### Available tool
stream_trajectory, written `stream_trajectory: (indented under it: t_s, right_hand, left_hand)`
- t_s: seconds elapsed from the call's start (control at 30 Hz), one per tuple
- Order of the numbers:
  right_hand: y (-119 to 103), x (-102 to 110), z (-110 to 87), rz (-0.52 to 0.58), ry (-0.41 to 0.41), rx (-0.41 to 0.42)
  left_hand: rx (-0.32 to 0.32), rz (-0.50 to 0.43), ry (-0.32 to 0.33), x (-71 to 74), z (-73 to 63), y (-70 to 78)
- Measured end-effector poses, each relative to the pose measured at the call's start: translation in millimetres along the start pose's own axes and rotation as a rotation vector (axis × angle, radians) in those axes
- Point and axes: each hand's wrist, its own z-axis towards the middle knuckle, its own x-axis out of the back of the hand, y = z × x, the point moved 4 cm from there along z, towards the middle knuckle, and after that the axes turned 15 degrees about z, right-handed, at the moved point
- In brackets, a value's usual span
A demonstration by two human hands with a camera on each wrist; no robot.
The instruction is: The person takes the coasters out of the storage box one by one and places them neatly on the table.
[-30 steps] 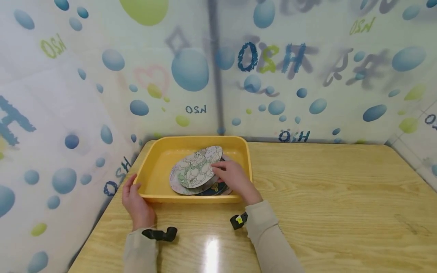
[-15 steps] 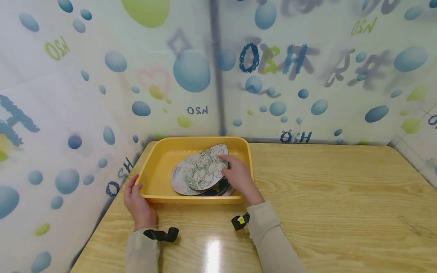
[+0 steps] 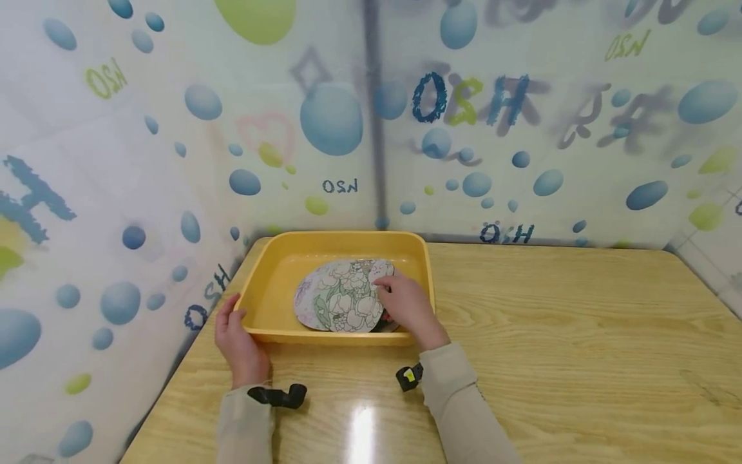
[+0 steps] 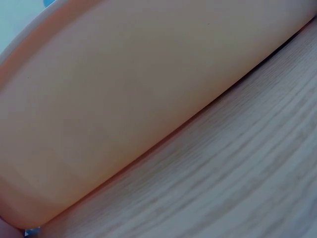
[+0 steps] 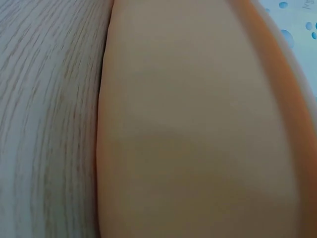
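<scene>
A yellow plastic tray [image 3: 266, 334] with raised sides stands on the table. My left hand [image 3: 240, 341] grips its front left corner, the fingers over the outer wall. Inside, an oval card [image 3: 348, 296] with a pale floral line drawing lies on top of other rounded cards. Beneath it on the left shows a lilac-patterned card [image 3: 304, 307]; a dark piece peeks out at its lower right. My right hand [image 3: 408, 308] reaches over the tray's front right, fingertips at the oval card's right edge; I cannot tell whether they pinch it. Both wrist views show only the tray's outer wall and the table.
The wooden table [image 3: 580, 335] extends to the right of the tray. Behind and to the left rises a fabric wall [image 3: 522, 212] with printed drops and letters, close to the tray's back edge. Each wrist wears a black camera strap.
The oval floral card was tilted up in my right hand and has come down flat onto the pile, turning slightly and shifting right. My left hand stays on the tray corner.
</scene>
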Motion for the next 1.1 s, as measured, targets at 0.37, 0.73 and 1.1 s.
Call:
stream_trajectory:
  t_s: [0.37,0.73,1.1]
  right_hand:
    - [3.1,-1.9,1.8,0.119,-0.081,-0.005]
    - [3.0,-1.7,3.3,0.104,-0.055,-0.063]
    - [-1.1,6.7,2.4,0.042,0.088,0.008]
  left_hand:
    - [0.000,-0.015,-0.008,-0.2,0.4,0.0]
    - [-0.004,-0.030,-0.009,0.4,0.6,-1.4]
    - [-0.019,-0.012,-0.014,-0.1,0.6,-1.6]
